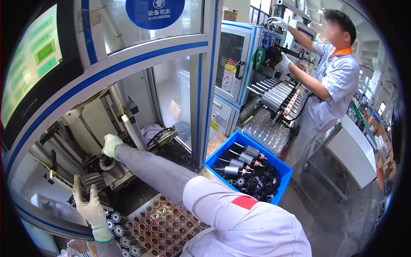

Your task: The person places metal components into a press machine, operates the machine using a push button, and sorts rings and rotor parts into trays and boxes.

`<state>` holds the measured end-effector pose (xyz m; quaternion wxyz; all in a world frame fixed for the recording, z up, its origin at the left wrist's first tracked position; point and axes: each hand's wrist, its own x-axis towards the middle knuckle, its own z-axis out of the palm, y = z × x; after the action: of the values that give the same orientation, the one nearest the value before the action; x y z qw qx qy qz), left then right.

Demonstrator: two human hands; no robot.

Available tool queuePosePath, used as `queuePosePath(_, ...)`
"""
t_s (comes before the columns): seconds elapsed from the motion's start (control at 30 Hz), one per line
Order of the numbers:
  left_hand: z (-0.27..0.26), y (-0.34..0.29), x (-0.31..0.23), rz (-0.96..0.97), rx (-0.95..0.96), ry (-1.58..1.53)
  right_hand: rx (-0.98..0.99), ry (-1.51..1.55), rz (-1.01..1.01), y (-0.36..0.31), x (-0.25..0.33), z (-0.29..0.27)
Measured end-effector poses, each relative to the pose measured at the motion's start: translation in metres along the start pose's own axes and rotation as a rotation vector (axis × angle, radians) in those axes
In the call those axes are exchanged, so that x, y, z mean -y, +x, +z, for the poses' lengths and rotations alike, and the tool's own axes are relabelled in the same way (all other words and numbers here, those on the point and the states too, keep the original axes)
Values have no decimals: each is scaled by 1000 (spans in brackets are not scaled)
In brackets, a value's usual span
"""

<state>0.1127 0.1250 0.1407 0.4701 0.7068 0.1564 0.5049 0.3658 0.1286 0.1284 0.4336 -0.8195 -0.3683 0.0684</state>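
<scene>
My right hand (112,145), in a pale glove, reaches inside the machine frame with its fingers curled down, closed at the top of a black slotted rotor core (104,161). That core sits at the mouth of a metal cylinder fixture (114,169). Lower left, my gloved left hand (93,210) has its thumb and fingers stretched apart. Just beyond its fingertips lies a ridged, dark laminated stack (93,180); whether they touch it is unclear. Below, beside the left wrist, several star-shaped rotor cores (116,230) lie in rows. A tray of copper-coloured rings (165,222) is under my right arm.
A blue bin (280,183) holds rotors on shafts and loose black cores, right of my arm. The machine's post (203,98) and curved frame surround my reach. A co-worker (334,81) stands at another machine, near a rack of shafts (278,96). A lit screen (36,60) hangs upper left.
</scene>
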Motion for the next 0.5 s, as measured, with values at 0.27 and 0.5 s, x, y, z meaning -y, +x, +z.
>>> queuePosePath(0.27, 22, 7, -4, 42, 68, 11, 243, -188, 88, 31, -19, -5)
queuePosePath(0.5, -9, 2, 5, 0, 3, 85, 266, 119, 309, 20, 11, 26)
